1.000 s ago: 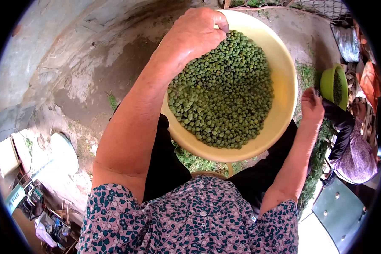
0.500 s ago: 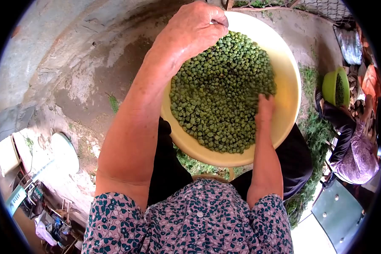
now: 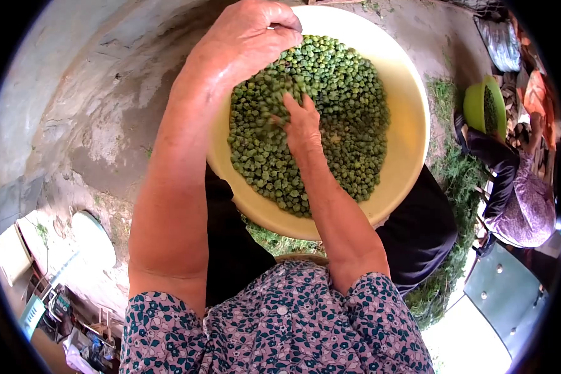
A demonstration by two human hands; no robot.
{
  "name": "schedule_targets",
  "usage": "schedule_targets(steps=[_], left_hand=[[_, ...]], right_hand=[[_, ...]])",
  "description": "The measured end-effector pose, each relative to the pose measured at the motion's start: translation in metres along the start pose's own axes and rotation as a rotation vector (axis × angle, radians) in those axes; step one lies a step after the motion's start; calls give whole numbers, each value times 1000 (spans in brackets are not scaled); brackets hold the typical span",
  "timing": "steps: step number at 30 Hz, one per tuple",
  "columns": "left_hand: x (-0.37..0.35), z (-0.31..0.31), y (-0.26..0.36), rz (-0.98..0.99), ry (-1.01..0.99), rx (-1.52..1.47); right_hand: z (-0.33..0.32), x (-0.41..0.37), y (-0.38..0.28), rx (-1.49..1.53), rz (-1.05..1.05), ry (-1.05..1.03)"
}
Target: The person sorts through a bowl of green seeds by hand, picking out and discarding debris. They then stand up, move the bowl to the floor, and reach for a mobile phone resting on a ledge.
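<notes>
A wide, pale yellow basin sits over my lap, tilted, and holds a broad heap of small round green berries. My left hand is closed on the basin's upper left rim, its fingertips curled over the edge. Inside the basin, my right hand is among the berries left of the middle, fingers spread. Some berries around those fingers are blurred by motion. A shallow hollow shows in the heap to the right of that hand.
At the right, another person in a purple patterned top sits by a green basin with dark contents. Cut greenery lies on the ground between us. A concrete wall rises at left; household items stand lower left.
My right hand has swept left and up through the berries from the heap's right side. The view has shifted a little, so the basin and left hand appear farther left and higher.
</notes>
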State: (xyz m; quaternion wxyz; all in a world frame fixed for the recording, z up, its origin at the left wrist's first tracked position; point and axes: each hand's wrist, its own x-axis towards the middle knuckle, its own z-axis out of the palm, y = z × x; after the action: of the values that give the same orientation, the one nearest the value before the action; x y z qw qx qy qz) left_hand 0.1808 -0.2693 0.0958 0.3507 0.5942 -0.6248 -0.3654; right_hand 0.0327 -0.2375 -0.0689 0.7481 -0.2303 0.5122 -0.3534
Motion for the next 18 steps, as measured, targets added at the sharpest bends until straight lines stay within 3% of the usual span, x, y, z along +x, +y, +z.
schedule_targets(steps=[2,5,8,11,12,13,16,18], left_hand=[[-1,-1,3,12,9,42],[0,-6,8,64,49,81],[-2,-8,14,47,57,137],[-2,-10,16,44,51,124],[-2,-11,15,42,41,117],[-1,-10,9,97,45,92],[1,-9,6,113,58,123],[-1,-9,7,140,64,125]], right_hand=[[6,0,-12,2,-49,-138],[2,-18,-56,-156,-177,-129],[-55,-7,-77,-331,-303,128],[-130,2,-86,-709,-450,509],[-146,-6,-91,-1196,-514,583],[-176,3,-83,-1404,-495,644],[-186,-7,-62,-1643,-495,607],[-181,-6,-49,-1792,-604,606]])
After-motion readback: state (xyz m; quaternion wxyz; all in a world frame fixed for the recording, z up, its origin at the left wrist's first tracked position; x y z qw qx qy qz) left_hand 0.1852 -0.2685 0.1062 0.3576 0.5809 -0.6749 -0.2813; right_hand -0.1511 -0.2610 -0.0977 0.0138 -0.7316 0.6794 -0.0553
